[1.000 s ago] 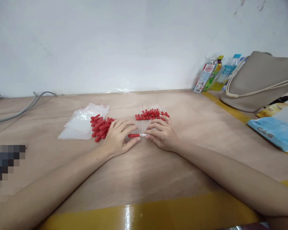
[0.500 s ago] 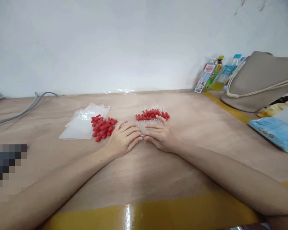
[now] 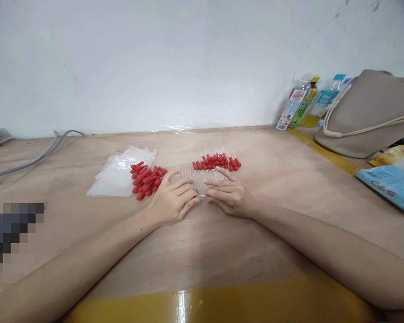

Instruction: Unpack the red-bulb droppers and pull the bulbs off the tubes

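A row of clear glass tubes (image 3: 199, 181) lies side by side on the table between my hands. My left hand (image 3: 175, 199) curls over the left end of the row, and a bit of red, apparently a rubber bulb (image 3: 195, 196), shows at its pinched fingertips. From the other side my right hand (image 3: 231, 196) rests on the tubes, thumb and fingers closing at their near ends. A pile of loose red rubber bulbs (image 3: 149, 179) lies by my left hand. Behind the row, droppers with red bulbs (image 3: 215, 160) lie with their glass tips toward the wall.
Clear plastic bags (image 3: 112, 177) lie left of the bulb pile. Grey cables (image 3: 50, 146) run along the left. At the back right stand a carton (image 3: 292, 110), bottles (image 3: 325, 103) and a grey-beige bag (image 3: 366, 114), with a blue packet (image 3: 390, 186) nearer. Yellow tape (image 3: 222, 300) marks the front edge.
The view has shifted slightly, so things sit a little further right. My fingertips have drawn slightly apart, and more of the tubes shows between my hands.
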Action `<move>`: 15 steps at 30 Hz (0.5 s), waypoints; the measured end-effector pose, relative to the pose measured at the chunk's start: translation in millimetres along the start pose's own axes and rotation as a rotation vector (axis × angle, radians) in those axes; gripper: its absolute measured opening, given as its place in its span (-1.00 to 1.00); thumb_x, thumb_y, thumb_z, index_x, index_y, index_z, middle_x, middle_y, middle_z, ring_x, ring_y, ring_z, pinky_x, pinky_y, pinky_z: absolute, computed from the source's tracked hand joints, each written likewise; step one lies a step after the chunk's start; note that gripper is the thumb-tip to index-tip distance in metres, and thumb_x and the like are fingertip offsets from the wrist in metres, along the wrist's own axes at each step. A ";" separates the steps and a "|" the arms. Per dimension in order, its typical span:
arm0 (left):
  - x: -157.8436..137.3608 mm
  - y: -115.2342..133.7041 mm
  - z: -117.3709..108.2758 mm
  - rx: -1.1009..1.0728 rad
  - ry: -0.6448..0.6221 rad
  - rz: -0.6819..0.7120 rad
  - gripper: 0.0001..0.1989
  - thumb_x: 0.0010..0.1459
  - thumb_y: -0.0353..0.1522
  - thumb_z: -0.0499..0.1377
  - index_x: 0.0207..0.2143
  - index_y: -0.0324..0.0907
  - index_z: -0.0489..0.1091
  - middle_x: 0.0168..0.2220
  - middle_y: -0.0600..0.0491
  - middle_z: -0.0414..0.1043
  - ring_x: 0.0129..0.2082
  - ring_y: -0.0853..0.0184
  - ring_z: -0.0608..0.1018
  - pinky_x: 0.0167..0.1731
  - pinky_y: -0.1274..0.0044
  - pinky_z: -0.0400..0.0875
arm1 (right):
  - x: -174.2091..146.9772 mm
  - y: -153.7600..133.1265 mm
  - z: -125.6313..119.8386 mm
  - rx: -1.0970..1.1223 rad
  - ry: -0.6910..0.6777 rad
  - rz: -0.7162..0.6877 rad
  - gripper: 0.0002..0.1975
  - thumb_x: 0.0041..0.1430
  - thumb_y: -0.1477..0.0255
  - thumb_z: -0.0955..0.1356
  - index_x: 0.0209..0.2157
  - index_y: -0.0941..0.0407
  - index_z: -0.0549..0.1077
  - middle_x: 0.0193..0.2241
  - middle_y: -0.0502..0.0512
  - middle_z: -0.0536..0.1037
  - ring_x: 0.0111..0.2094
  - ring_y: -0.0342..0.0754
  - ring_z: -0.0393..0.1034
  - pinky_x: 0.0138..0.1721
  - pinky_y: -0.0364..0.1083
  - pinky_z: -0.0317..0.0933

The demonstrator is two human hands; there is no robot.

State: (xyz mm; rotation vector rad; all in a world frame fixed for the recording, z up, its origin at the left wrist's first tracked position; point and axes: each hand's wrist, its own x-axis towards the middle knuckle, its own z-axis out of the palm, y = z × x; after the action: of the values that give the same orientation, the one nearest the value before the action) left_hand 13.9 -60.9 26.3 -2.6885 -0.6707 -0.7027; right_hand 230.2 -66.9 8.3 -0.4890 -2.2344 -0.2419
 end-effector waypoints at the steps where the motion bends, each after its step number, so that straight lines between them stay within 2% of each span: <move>1: -0.6 -0.1 -0.3 -0.005 0.000 0.001 -0.88 0.16 -0.38 0.03 -0.37 -0.15 0.36 -0.35 0.11 0.51 -0.12 0.30 0.46 0.08 0.26 -0.02 | -0.5 -0.1 -0.3 -0.004 0.001 -0.003 -0.85 0.17 0.51 0.24 -0.30 0.09 0.44 -0.40 -0.02 0.58 -0.12 -0.10 0.41 0.19 0.12 -0.08; 5: -1.3 1.5 -3.2 0.012 0.008 0.021 -0.86 0.17 -0.36 0.02 -0.39 -0.14 0.35 -0.37 0.12 0.51 -0.15 0.30 0.47 0.08 0.26 -0.03 | -1.8 -1.5 -1.8 -0.008 0.001 -0.023 -0.86 0.17 0.51 0.25 -0.28 0.09 0.42 -0.40 -0.04 0.58 -0.11 -0.13 0.40 0.19 0.09 -0.09; 12: -6.0 2.9 -7.4 0.007 0.029 0.057 -0.86 0.17 -0.36 0.02 -0.40 -0.15 0.35 -0.40 0.12 0.50 -0.20 0.30 0.47 0.04 0.28 0.04 | -5.6 -0.2 -8.0 -0.013 0.012 -0.097 -0.82 0.16 0.56 0.25 -0.23 0.10 0.42 -0.34 -0.02 0.58 -0.09 -0.12 0.38 0.12 0.06 0.02; 15: -13.8 -7.7 -11.4 0.044 0.055 -0.024 -0.86 0.16 -0.39 0.03 -0.42 -0.17 0.34 -0.41 0.10 0.47 -0.25 0.30 0.45 -0.07 0.32 0.16 | -14.0 9.1 -14.4 -0.068 0.069 0.030 -0.82 0.15 0.54 0.25 -0.26 0.07 0.44 -0.35 -0.03 0.58 -0.13 -0.11 0.41 0.04 0.03 0.08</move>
State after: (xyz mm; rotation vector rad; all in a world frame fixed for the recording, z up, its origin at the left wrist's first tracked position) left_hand -5.1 -63.6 29.9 -2.6152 -0.6968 -0.7565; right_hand 252.1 -67.1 7.1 -0.5419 -2.1561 -0.3153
